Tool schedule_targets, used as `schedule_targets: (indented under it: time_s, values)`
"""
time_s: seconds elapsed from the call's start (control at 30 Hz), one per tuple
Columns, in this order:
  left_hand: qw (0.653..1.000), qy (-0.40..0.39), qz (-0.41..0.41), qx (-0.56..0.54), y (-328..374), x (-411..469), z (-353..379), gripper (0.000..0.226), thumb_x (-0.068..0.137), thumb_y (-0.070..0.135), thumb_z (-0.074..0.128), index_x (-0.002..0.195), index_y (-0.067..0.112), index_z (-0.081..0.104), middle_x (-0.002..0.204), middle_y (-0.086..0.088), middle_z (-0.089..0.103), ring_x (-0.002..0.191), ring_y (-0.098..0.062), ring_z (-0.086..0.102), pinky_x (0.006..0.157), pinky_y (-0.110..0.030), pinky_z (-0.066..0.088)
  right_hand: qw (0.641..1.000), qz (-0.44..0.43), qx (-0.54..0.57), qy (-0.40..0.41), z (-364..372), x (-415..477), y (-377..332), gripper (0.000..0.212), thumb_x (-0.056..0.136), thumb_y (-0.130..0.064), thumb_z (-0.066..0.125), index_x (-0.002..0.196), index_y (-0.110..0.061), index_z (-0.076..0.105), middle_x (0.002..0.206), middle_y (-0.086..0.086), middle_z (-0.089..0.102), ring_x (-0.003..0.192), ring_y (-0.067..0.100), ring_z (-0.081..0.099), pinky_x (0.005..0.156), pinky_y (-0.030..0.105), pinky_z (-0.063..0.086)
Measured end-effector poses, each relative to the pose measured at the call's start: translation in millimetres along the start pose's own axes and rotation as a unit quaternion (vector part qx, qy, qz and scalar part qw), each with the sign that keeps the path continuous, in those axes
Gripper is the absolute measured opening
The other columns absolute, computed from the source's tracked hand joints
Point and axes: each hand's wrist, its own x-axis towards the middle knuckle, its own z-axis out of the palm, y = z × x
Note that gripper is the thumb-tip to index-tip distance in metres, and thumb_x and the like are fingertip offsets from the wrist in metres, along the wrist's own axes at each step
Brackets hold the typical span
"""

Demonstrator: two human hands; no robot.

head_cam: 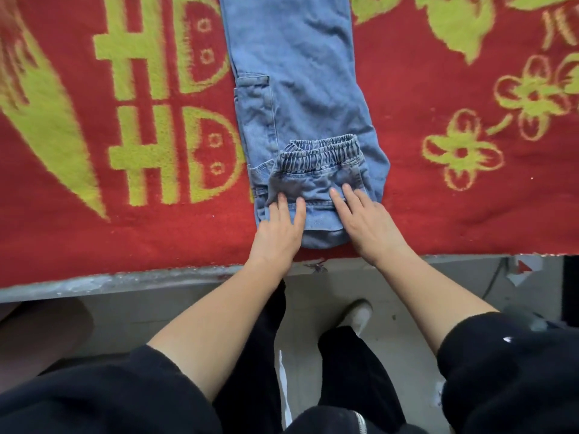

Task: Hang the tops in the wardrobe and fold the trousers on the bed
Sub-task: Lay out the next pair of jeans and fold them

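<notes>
Jeans [297, 73] in light blue denim lie lengthwise on the bed, running from the near edge to the far edge of the view. They sit about midway between left and right on a red blanket [438, 198] with a yellow-green pattern. The elasticated end [322, 151] is folded back on top of the denim at the near end, with its two gathered bands side by side and facing the far side.

Both hands rest on this folded near part. The left hand [279, 227] lies flat with straight fingers, its fingertips pressing on the left half of the fold. The right hand [366, 223] lies just beside it on the right half, also flat, with its fingers stretched and slightly spread. Neither hand grips the cloth.

Black sleeves are pushed up both forearms. Nearer than the blanket runs the grey bed edge [125, 281]. Below it are a pale floor [313, 296] and a light shoe [357, 317].
</notes>
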Motion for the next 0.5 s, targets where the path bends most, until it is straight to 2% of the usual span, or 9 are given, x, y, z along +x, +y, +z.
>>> schedule_targets:
  time_s: [0.07, 0.13, 0.23, 0.27, 0.33, 0.4, 0.43, 0.5]
  values:
    - [1.000, 0.004, -0.023, -0.007, 1, -2, -11, 0.069, 0.090, 0.005, 0.053, 0.149, 0.006, 0.017, 0.153, -0.030, 0.021, 0.132, -0.039, 0.039, 0.091, -0.043, 0.048, 0.999, -0.001, 0.036, 0.002, -13, 1, 0, 0.089, 0.088, -0.006, 0.060, 0.157, -0.011, 0.005, 0.155, 0.018, 0.028, 0.133, 0.034, 0.041, 0.098, 0.044, 0.048]
    - [0.999, 0.013, -0.042, -0.012, 0, -10, -24, 0.064, 0.081, 0.005, 0.064, 0.137, 0.009, 0.032, 0.141, -0.020, 0.040, 0.121, -0.034, 0.049, 0.087, -0.042, 0.049, 0.996, 0.004, 0.088, 0.014, -29, -6, 2, 0.084, 0.082, -0.009, 0.064, 0.153, -0.014, 0.020, 0.139, 0.012, 0.049, 0.121, 0.033, 0.054, 0.087, 0.041, 0.050]
    - [0.997, 0.019, -0.063, -0.037, 3, -35, -41, 0.054, 0.075, 0.010, 0.068, 0.120, 0.013, 0.038, 0.121, -0.010, 0.054, 0.111, -0.031, 0.054, 0.076, -0.040, 0.047, 0.987, -0.002, 0.150, 0.054, -49, -29, 11, 0.061, 0.075, -0.018, 0.061, 0.132, -0.018, 0.041, 0.109, 0.011, 0.068, 0.099, 0.035, 0.064, 0.068, 0.036, 0.044]
    - [0.996, 0.023, -0.069, -0.050, 5, -46, -45, 0.048, 0.075, 0.012, 0.066, 0.114, 0.015, 0.038, 0.116, -0.009, 0.057, 0.109, -0.032, 0.055, 0.072, -0.039, 0.044, 0.985, -0.008, 0.163, 0.054, -53, -38, 15, 0.056, 0.074, -0.021, 0.059, 0.128, -0.018, 0.044, 0.106, 0.011, 0.069, 0.097, 0.036, 0.065, 0.069, 0.036, 0.046]
    - [0.995, 0.025, -0.071, -0.069, 11, -72, -46, 0.040, 0.074, 0.015, 0.062, 0.101, 0.018, 0.033, 0.106, -0.008, 0.062, 0.100, -0.034, 0.059, 0.066, -0.036, 0.039, 0.980, -0.026, 0.193, 0.029, -54, -59, 19, 0.053, 0.075, -0.025, 0.058, 0.127, -0.021, 0.049, 0.112, 0.011, 0.069, 0.103, 0.034, 0.063, 0.079, 0.036, 0.050]
    - [0.995, 0.005, -0.068, -0.078, 22, -97, -39, 0.039, 0.072, 0.017, 0.060, 0.099, 0.018, 0.031, 0.099, -0.010, 0.064, 0.092, -0.037, 0.062, 0.062, -0.035, 0.036, 0.978, -0.053, 0.201, -0.011, -50, -81, 17, 0.047, 0.076, -0.030, 0.058, 0.123, -0.024, 0.056, 0.111, 0.008, 0.070, 0.106, 0.031, 0.063, 0.084, 0.034, 0.050]
    - [0.994, -0.010, -0.065, -0.083, 27, -107, -35, 0.040, 0.072, 0.018, 0.059, 0.102, 0.016, 0.034, 0.097, -0.012, 0.065, 0.090, -0.039, 0.062, 0.062, -0.035, 0.036, 0.977, -0.065, 0.198, -0.031, -48, -92, 16, 0.040, 0.076, -0.031, 0.058, 0.115, -0.025, 0.060, 0.099, 0.006, 0.071, 0.101, 0.030, 0.064, 0.080, 0.033, 0.049]
    - [0.992, -0.054, -0.056, -0.103, 40, -131, -27, 0.041, 0.071, 0.019, 0.057, 0.107, 0.014, 0.038, 0.097, -0.015, 0.064, 0.090, -0.040, 0.062, 0.063, -0.035, 0.038, 0.972, -0.087, 0.202, -0.079, -42, -116, 14, 0.025, 0.074, -0.033, 0.058, 0.095, -0.021, 0.063, 0.069, 0.002, 0.061, 0.088, 0.030, 0.064, 0.070, 0.031, 0.045]
